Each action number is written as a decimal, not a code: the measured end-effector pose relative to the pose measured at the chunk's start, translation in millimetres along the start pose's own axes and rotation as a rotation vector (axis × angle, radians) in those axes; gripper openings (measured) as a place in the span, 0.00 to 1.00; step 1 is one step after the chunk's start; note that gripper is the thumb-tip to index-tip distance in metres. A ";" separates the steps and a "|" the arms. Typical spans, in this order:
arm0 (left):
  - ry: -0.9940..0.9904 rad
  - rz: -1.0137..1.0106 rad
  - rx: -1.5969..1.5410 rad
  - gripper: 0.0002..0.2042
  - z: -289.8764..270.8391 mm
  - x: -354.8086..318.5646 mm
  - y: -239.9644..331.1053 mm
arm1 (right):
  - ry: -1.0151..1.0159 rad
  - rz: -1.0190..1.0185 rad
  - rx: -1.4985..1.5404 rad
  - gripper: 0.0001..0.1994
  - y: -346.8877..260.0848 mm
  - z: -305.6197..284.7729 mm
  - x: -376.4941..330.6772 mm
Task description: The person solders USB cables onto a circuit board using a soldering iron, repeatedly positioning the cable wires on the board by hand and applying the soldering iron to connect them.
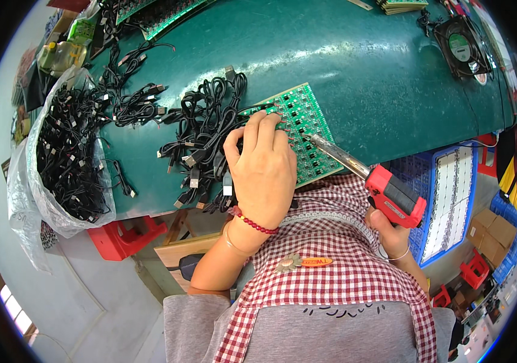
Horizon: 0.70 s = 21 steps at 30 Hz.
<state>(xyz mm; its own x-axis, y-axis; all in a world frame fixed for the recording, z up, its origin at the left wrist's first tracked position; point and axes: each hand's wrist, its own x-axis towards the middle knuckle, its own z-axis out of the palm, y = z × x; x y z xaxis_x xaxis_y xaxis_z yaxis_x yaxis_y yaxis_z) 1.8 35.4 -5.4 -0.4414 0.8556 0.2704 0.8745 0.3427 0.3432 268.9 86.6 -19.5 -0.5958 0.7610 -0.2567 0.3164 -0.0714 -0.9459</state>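
Observation:
A green circuit board panel (322, 136) with rows of small black parts lies near the table's front edge. My left hand (264, 160) rests over its left side, fingers bent and close together; what they pinch is hidden beneath them. Thin red wire ends show along the board by the fingertips. My right hand (390, 235) grips a red and black soldering gun (395, 196), its metal tip reaching the middle of the board. Left of my left hand lies a heap of black USB cables (204, 121), some running up to the board's edge.
A clear plastic bag (74, 151) full of black cables stands at the table's left. More circuit boards (174, 18) lie at the back, and a black fan (461, 48) stands at the far right. A blue crate (449, 199) is beside the table, and a red stool (125, 238) below it.

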 end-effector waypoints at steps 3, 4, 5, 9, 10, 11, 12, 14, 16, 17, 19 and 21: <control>0.002 0.001 0.003 0.04 1.2 -0.2 -0.1 | 0.021 0.010 0.022 0.18 1.4 1.2 -0.9; 0.005 0.003 0.004 0.04 1.7 -0.2 -0.1 | 0.022 0.010 0.022 0.18 1.4 1.5 -0.9; 0.005 0.003 0.003 0.04 1.8 -0.2 -0.1 | 0.027 0.012 0.023 0.17 1.3 1.7 -0.8; 0.007 0.001 -0.001 0.04 1.6 -0.3 -0.4 | 0.014 0.035 0.042 0.16 3.9 -0.2 -1.8; 0.008 0.000 -0.004 0.04 1.6 -0.3 -0.4 | 0.015 0.035 0.042 0.16 3.6 -0.2 -1.8; 0.008 0.000 -0.003 0.04 1.8 -0.5 -0.6 | 0.016 0.033 0.041 0.15 3.1 -0.1 -1.7; 0.011 0.002 0.001 0.04 2.1 -0.9 -0.8 | 0.017 0.032 0.040 0.15 2.8 -0.1 -1.7; 0.013 0.004 0.006 0.04 2.1 -1.3 -1.3 | 0.015 0.025 0.037 0.15 3.6 -0.2 -2.2; 0.013 0.003 0.003 0.04 2.2 -1.4 -2.0 | 0.014 0.019 0.033 0.15 5.4 -0.1 -3.0; 0.013 0.004 0.003 0.04 1.9 -1.4 -2.2 | 0.023 0.019 0.011 0.15 6.5 0.1 -3.8; 0.016 0.007 -0.015 0.03 0.7 -0.8 -2.2 | 0.034 0.020 -0.009 0.15 5.8 0.7 -4.4; 0.020 0.008 -0.021 0.03 1.3 -1.3 -3.2 | 0.039 0.037 0.044 0.15 2.5 1.9 -3.5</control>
<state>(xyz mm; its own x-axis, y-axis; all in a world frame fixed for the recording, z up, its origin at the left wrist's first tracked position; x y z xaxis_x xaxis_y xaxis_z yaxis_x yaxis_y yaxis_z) -0.2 33.7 -7.9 -0.4383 0.8503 0.2914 0.8738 0.3271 0.3598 270.4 82.5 -21.3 -0.5550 0.7817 -0.2845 0.3046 -0.1273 -0.9439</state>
